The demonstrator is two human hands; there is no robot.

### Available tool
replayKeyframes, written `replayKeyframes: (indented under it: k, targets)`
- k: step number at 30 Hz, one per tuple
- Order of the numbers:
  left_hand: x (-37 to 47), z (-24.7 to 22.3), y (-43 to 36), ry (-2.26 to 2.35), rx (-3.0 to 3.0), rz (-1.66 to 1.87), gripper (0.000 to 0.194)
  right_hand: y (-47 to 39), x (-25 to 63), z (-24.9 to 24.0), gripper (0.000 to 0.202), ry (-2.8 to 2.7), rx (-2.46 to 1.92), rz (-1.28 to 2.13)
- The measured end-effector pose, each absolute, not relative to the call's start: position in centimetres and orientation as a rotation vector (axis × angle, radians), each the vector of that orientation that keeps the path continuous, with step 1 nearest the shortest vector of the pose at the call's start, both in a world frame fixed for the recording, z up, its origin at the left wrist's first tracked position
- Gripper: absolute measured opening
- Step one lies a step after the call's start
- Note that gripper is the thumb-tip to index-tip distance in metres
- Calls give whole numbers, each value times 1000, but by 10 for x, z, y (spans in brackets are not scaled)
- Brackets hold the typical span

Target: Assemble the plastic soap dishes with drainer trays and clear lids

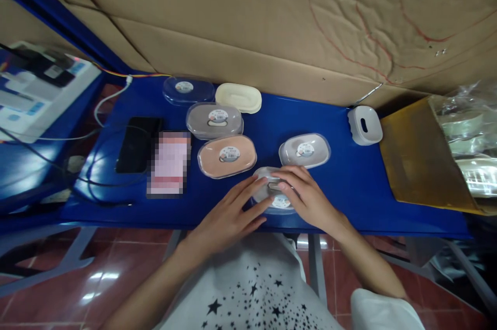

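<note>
One dish [276, 191] lies at the near edge of the blue table [334, 128], touched by left hand [232, 211] and right hand [307, 196], fingers of both spread apart. It bears a pale label [280, 202]; so do four others, including a peach dish [207, 159]. Judged by labels, those five look done; the cream dish [238, 97] shows none. Barcode stripes appear, but from here the print is too small to read.

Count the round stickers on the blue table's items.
5 stickers: on the back-left clear lid, grey container, peach container, right-hand pale container, and frontmost container. Others may be hidden.
</note>
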State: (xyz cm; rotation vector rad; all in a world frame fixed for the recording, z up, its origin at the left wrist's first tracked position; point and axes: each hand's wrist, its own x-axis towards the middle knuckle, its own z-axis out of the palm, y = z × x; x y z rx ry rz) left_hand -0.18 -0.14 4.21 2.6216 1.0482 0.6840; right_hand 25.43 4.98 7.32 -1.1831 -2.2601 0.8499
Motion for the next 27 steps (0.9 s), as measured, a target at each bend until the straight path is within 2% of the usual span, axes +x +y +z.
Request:
replayKeyframes:
  k: [4,9,11,18,23,27]
  targets:
    - [-1,32,4,1039,2600,662,52,42,267,64,47,-2446,-1256,614]
    - [3,28,9,985,2531,621,55,35,287,52,107,-2501,-1226,781]
    - [4,31,13,992,2503,565,59,37,292,49,116,-2466,-1216,862]
    - [8,42,25,1108,2435,609,68,44,300,41,102,-2324,-1133,921]
    - [9,37,22,1134,2403,672,72,36,304,36,77,-2307,-1022,830]
    - [8,33,21,1141,2422,701,78,31,304,36,76,-2354,-1029,772]
